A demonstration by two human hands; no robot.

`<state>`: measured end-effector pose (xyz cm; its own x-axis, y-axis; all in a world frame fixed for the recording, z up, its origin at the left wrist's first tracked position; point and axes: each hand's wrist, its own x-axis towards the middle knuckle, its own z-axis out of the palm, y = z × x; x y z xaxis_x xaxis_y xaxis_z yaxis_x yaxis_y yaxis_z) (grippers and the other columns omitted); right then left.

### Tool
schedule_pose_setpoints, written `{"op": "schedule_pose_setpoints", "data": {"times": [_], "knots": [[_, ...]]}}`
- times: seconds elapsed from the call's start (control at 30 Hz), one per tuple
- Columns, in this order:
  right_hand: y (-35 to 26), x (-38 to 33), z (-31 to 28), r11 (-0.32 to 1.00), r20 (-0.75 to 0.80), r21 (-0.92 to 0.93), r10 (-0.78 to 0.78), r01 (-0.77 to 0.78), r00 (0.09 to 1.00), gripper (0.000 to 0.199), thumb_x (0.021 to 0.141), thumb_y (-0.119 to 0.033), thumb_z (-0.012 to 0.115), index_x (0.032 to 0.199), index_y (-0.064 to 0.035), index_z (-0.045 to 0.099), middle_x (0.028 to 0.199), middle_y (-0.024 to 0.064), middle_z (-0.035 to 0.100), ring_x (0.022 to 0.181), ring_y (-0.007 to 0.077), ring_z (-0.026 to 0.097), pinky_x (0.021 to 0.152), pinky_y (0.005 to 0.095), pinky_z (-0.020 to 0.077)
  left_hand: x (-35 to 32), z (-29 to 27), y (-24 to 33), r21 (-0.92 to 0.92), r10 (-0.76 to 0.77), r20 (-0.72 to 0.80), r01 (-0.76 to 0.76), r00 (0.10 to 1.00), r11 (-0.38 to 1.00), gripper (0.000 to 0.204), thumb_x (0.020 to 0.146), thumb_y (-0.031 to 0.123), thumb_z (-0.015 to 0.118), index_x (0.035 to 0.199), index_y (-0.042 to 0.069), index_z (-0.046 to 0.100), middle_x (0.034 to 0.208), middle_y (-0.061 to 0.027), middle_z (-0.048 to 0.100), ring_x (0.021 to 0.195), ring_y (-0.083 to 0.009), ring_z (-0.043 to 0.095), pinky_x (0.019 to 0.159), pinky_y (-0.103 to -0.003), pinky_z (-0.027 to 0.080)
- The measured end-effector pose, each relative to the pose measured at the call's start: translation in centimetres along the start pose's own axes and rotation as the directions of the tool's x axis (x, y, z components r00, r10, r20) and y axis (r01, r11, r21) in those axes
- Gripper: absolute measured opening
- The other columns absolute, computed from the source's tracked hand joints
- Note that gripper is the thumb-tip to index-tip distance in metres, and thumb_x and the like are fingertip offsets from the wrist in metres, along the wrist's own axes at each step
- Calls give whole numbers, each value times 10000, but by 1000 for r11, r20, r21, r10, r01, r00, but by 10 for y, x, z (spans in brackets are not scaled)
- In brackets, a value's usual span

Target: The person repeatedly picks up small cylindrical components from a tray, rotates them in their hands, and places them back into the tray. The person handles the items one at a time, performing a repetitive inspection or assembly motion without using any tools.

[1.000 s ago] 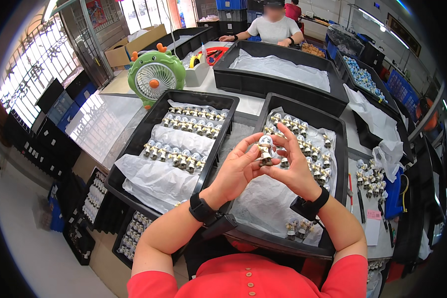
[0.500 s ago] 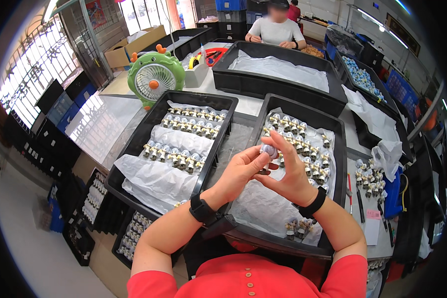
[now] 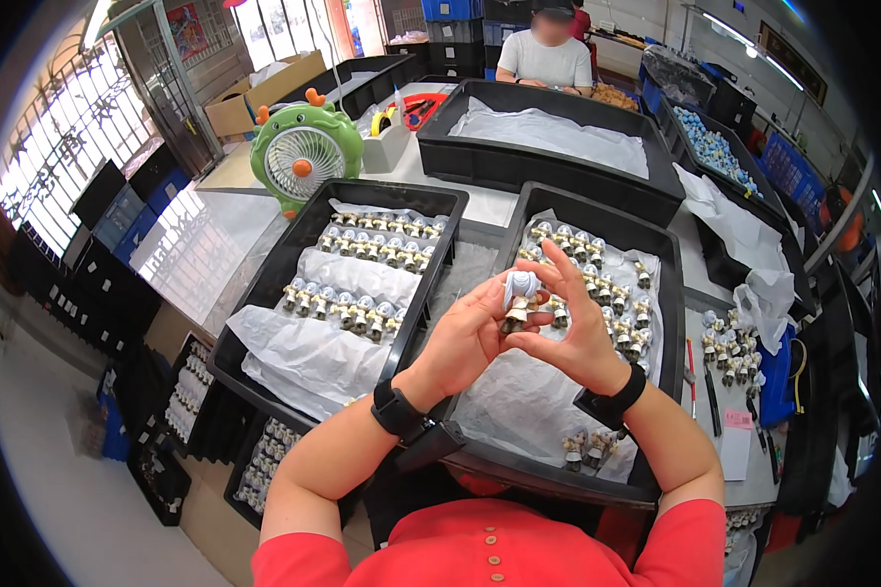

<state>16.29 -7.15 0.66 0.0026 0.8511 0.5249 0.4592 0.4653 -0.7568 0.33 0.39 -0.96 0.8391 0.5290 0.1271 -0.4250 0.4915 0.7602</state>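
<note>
A small toy figurine (image 3: 521, 305) with a pale grey-white head, cream-yellow clothing and dark feet is held upright between my hands over the right-hand tray. My left hand (image 3: 460, 338) is closed on its side, thumb against it. My right hand (image 3: 582, 342) curves around the other side, with fingertips by the head and the thumb near the feet; part of its grip is hidden behind the figurine. Beneath my hands, the right black tray (image 3: 668, 293) holds rows of like figurines (image 3: 617, 293) on white paper. Two or three more figurines (image 3: 587, 450) lie at its near end.
To the left, another black tray (image 3: 227, 357) carries figurine rows between white sheets. A green fan (image 3: 305, 157) stands behind it. A paper-lined tray (image 3: 558, 171) is farther back, near a seated person (image 3: 546, 59). Loose figurines (image 3: 731, 347), pens and a blue pouch (image 3: 778, 382) lie at right.
The figurine has been turned from a tilted, mostly hidden pose to upright, with its body now showing. My fingers have shifted around it. The person opposite has lowered their raised hand.
</note>
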Motion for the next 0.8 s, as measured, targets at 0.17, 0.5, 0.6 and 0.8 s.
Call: {"op": "schedule_pose_setpoints", "data": {"times": [0.17, 0.5, 0.6, 0.8], "knots": [[3, -1, -2, 1000, 20, 21, 3, -4, 1000, 965, 676, -145, 809, 1454, -91, 241, 1325, 171, 520, 1135, 259, 569, 942, 332, 452, 1, 0, -1, -1, 13, -7, -13, 1000, 1000, 456, 1015, 317, 368, 1380, 44, 352, 1297, -103, 499, 1129, -272, 559, 940, -378, 474], [6, 2, -3, 1000, 31, -7, 13, -13, 999, 973, 670, -155, 814, 1457, -95, 246, 1329, 140, 514, 1207, 243, 516, 970, 365, 403, 0, 2, 1, 4, 36, -34, -36, 999, 999, 446, 1015, 316, 375, 1370, 48, 358, 1288, -114, 515, 1123, -256, 569, 900, -355, 500], [8, 2, -2, 1000, 33, 2, 18, -18, 999, 963, 676, -155, 808, 1457, -93, 249, 1327, 137, 517, 1211, 244, 513, 974, 371, 395, -1, 2, 2, 13, 39, -48, -38, 998, 999, 445, 1014, 315, 379, 1370, 49, 356, 1284, -116, 519, 1119, -251, 573, 886, -344, 508], [9, 1, -2, 999, 42, 33, 41, -42, 998, 930, 699, -168, 798, 1453, -85, 260, 1310, 136, 532, 1199, 242, 525, 965, 368, 405, 0, 1, 1, 10, 37, -61, -37, 997, 999, 444, 1010, 321, 398, 1358, 48, 363, 1265, -117, 524, 1109, -233, 579, 866, -326, 516]]}}
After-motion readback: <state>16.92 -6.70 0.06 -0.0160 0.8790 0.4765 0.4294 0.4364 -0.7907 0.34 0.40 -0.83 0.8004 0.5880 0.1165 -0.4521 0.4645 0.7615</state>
